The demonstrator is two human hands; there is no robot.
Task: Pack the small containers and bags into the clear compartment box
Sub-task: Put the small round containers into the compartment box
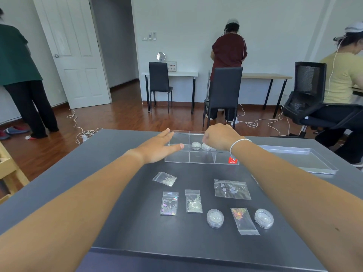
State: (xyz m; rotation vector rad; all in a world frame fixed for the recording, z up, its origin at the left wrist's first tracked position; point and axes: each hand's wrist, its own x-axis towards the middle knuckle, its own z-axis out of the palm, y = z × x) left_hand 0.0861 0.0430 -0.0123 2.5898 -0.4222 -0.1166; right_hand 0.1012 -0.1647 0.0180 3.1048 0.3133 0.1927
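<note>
Right hand (220,137) fingers curled over a small round clear jar (206,146), grip unclear; left hand (159,147) flat, steadying the clear compartment box (202,159) near desk's far edge. Two jars boxed; two jars (215,218), five bags (169,203) left.

Under both hands lies a dark grey table (121,203). Far beyond the left hand (157,148), a white door (78,55) stands open over a red-brown wood floor (117,114). Left of it a person in green (15,61) stands facing away, with shoes (13,131) near their feet. White cables (82,132) trail just past the table's far edge. A wooden shelf (7,169) sits well left of that hand.

Beyond the right hand (220,137), a person in maroon (228,52) stands behind a black chair (224,89). A second chair (159,81) is at a white desk (182,74) bearing a round mirror (161,56). Far right, a person in yellow (341,79) sits by a mesh chair (308,91).
</note>
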